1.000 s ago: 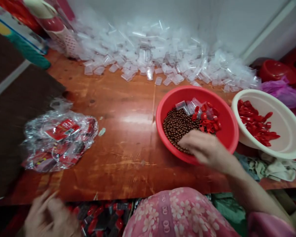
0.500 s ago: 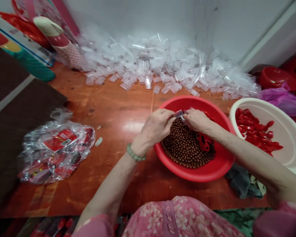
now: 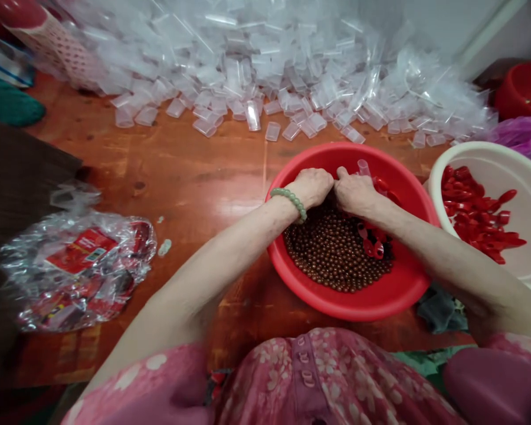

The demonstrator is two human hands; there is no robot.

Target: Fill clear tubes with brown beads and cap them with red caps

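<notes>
A red basin (image 3: 336,301) holds a heap of small brown beads (image 3: 331,254), several red caps (image 3: 371,245) and a few clear tubes (image 3: 363,167). My left hand (image 3: 312,186), with a green bead bracelet on the wrist, and my right hand (image 3: 356,192) are pressed together over the far part of the bead heap. Both have their fingers curled down and closed. What they hold is hidden under the knuckles.
A big heap of clear plastic tubes (image 3: 269,71) lies along the back of the wooden table (image 3: 194,171). A cream basin (image 3: 487,159) with red caps stands at the right. A clear bag of red packets (image 3: 75,260) lies left. A grey cloth (image 3: 440,310) sits by the front edge.
My left hand rose from below the table edge to join my right over the red basin. Both hands then closed together and dipped toward the beads. The view tilted down.
</notes>
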